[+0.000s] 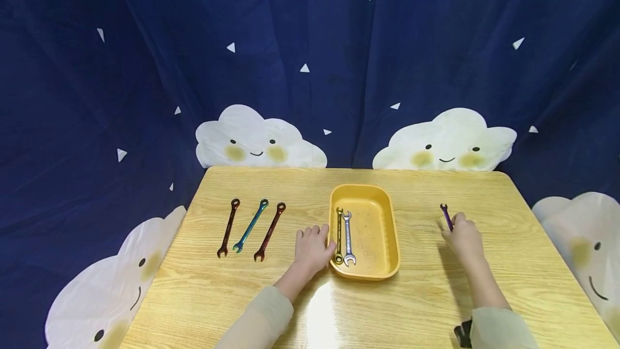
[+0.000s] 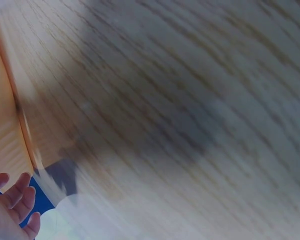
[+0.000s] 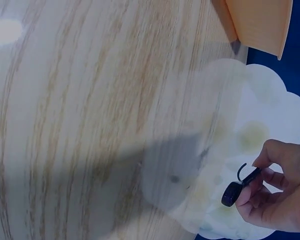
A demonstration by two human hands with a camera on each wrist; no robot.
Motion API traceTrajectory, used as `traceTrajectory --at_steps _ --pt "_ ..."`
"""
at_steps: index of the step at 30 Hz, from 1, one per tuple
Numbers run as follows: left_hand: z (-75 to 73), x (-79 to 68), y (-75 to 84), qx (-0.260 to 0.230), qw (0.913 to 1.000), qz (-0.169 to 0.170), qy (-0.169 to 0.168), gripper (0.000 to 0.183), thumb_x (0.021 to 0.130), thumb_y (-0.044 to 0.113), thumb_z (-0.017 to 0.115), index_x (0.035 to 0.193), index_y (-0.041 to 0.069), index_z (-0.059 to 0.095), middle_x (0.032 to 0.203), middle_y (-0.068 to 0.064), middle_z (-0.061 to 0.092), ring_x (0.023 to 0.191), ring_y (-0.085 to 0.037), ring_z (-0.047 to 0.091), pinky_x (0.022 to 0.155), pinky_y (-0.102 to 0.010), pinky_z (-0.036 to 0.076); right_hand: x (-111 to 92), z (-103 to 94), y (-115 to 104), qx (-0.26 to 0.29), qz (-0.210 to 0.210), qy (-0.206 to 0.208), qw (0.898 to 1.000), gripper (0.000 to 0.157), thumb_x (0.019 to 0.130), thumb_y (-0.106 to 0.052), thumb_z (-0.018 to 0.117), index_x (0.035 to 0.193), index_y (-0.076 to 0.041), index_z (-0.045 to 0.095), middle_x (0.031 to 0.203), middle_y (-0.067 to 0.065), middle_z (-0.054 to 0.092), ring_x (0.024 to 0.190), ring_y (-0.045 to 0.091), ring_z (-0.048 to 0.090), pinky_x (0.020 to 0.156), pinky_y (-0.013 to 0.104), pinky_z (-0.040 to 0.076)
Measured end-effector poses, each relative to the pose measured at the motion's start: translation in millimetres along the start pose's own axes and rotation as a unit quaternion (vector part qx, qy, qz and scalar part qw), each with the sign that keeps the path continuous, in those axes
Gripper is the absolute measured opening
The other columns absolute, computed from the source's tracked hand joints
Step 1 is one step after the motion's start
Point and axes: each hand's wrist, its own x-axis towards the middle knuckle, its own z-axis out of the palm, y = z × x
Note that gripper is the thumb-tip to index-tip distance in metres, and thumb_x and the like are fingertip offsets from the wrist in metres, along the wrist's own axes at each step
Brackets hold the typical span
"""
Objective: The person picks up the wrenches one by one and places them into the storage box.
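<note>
My right hand [image 1: 465,237] pinches a small purple combination wrench [image 1: 446,216] above the table, right of the yellow tray [image 1: 394,241]. In the right wrist view, thumb and fingers of the right hand [image 3: 280,185] hold this wrench [image 3: 233,192], which looks almost black there. At the tray's left rim is my left hand [image 1: 312,249], its thumb against the rim and its fingers loosely bent outside. The left wrist view shows those fingers [image 2: 21,200] beside the tray wall [image 2: 5,125]. Inside the tray lie a gold wrench [image 1: 339,236] and a silver wrench [image 1: 348,238], side by side.
Left of the tray, a dark red wrench [image 1: 229,229], a teal wrench [image 1: 251,226] and another red wrench [image 1: 269,232] lie in a row on the wooden table [image 1: 411,311]. Behind the table hangs a dark blue curtain [image 1: 339,69] with white clouds and triangles.
</note>
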Motion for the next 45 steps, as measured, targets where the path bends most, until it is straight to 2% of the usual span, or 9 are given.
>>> traceTrajectory --at_steps 5,12,17,22,36,45 --pt "0.1 -0.2 0.0 0.001 1.0 -0.001 -0.003 0.033 0.088 0.04 0.042 0.109 0.017 0.051 0.097 -0.004 0.057 0.087 -0.023 0.051 0.084 -0.043 0.036 -1 -1.3 -9 -0.006 -0.004 0.005 1.0 0.031 0.078 -0.007 0.056 0.098 0.013 0.043 0.077 0.028 0.05 0.07 0.041 0.052 0.059 0.048 0.041" --pt "1.1 -0.5 0.4 0.005 1.0 -0.001 0.003 0.032 0.088 0.04 0.042 0.108 0.017 0.052 0.095 -0.004 0.057 0.085 -0.022 0.051 0.082 -0.042 0.036 -5 -1.3 -23 -0.007 -0.024 0.033 0.999 0.03 0.078 -0.01 0.059 0.094 0.012 0.046 0.077 0.03 0.053 0.072 0.044 0.053 0.061 0.052 0.041" --pt "0.8 -0.6 0.9 0.003 1.0 -0.001 0.004 0.033 0.088 0.041 0.042 0.109 0.017 0.052 0.096 -0.004 0.057 0.087 -0.022 0.051 0.084 -0.043 0.036 -4 -1.9 -32 -0.005 -0.03 0.022 0.999 0.032 0.08 -0.011 0.061 0.095 0.012 0.045 0.076 0.028 0.053 0.07 0.042 0.054 0.059 0.05 0.042" --pt "2.3 -0.7 -0.1 0.003 1.0 -0.001 0.004 0.033 0.088 0.04 0.042 0.109 0.017 0.052 0.097 -0.004 0.057 0.087 -0.023 0.051 0.083 -0.043 0.036 -3 -2.4 -42 -0.005 -0.038 0.022 0.999 0.032 0.077 -0.011 0.064 0.093 0.011 0.045 0.074 0.026 0.053 0.07 0.041 0.053 0.06 0.051 0.042" --pt "1.1 0.6 0.0 0.006 1.0 0.003 0.007 0.03 0.088 0.041 0.042 0.104 0.017 0.051 0.093 -0.003 0.057 0.083 -0.022 0.051 0.08 -0.041 0.036 1 0.8 -68 0.007 -0.034 0.006 0.999 0.03 0.076 -0.008 0.062 0.094 0.009 0.045 0.075 0.024 0.052 0.069 0.039 0.053 0.058 0.049 0.043" --pt "-0.2 0.8 -0.2 0.005 1.0 0.002 0.004 0.032 0.088 0.041 0.041 0.107 0.017 0.052 0.094 -0.004 0.057 0.084 -0.022 0.051 0.081 -0.042 0.036 2 2.7 -81 0.008 -0.053 0.01 0.999 0.032 0.075 -0.006 0.063 0.096 0.012 0.046 0.073 0.023 0.051 0.064 0.034 0.052 0.055 0.044 0.044"
